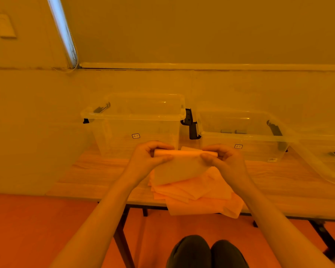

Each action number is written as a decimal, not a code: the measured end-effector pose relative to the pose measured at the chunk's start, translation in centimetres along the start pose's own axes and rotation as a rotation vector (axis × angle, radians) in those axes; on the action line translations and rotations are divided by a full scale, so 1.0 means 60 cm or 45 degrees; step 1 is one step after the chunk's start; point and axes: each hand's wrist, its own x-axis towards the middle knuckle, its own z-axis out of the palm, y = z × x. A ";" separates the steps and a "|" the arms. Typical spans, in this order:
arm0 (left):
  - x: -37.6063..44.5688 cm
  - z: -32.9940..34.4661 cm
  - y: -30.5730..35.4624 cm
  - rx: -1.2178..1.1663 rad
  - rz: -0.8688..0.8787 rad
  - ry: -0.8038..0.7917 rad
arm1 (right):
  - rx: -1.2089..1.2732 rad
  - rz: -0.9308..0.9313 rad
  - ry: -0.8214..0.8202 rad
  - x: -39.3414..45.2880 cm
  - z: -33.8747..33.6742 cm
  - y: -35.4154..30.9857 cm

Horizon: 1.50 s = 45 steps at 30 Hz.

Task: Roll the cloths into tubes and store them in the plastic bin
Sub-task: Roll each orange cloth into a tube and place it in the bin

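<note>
Cloth [179, 167]: half rolled, tube end pinched between my left hand [147, 157] and right hand [223, 159], fingers curled round it, tail hanging onto cloth pile [197, 192] below. Two plastic bins [137, 117] just beyond my fingers.

Wooden table [278, 182] on dark legs, orange floor [37, 229], plain wall [201, 29], perhaps a window strip [63, 31] upper left
</note>
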 end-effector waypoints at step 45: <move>0.002 -0.009 -0.005 0.055 0.019 0.036 | 0.030 0.075 -0.009 0.000 0.006 0.009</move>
